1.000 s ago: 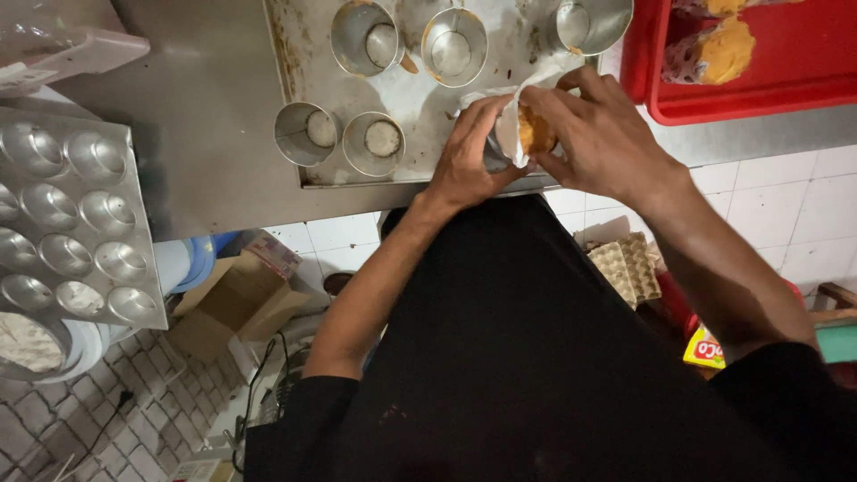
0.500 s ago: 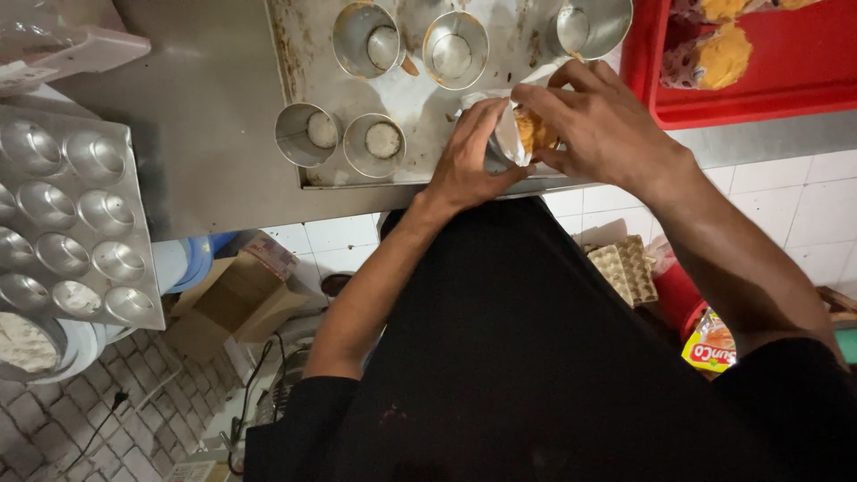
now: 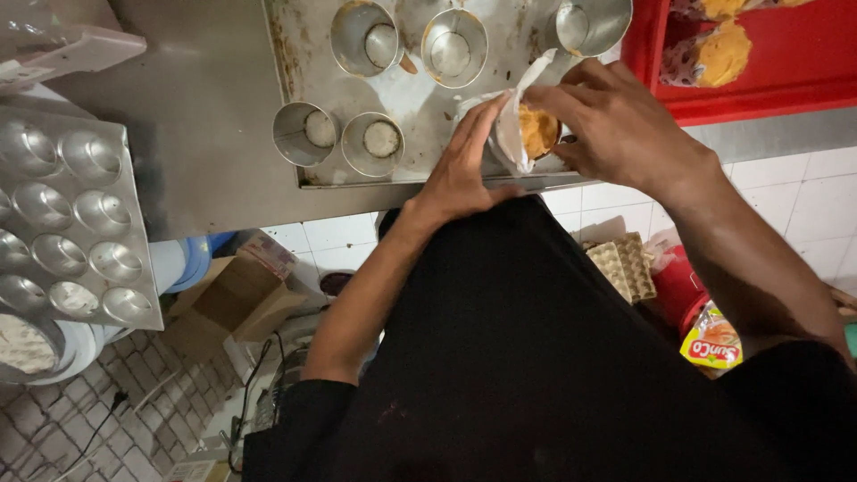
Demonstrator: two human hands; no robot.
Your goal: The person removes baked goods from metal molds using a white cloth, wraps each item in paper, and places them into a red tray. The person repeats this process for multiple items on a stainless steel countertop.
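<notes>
An orange cake [image 3: 538,130] wrapped in white paper liner [image 3: 511,134] sits between both my hands at the near edge of a worn metal baking tray [image 3: 420,170]. My left hand [image 3: 469,165] cups the paper on its left side. My right hand [image 3: 616,125] grips the cake and liner from the right and above. Several empty round metal moulds stand on the tray, among them one [image 3: 303,134] and another [image 3: 372,143] near the front left.
A red tray [image 3: 786,89] at the right holds more paper-wrapped cakes [image 3: 723,54]. A metal pan with many round cups [image 3: 67,223] lies at the left. Below the steel counter [image 3: 196,116] are cardboard boxes [image 3: 232,299], an egg carton [image 3: 620,263] and a tiled floor.
Both hands stayed on the wrapped cake; the paper has been pulled further open around it and the cake shows more between the fingers.
</notes>
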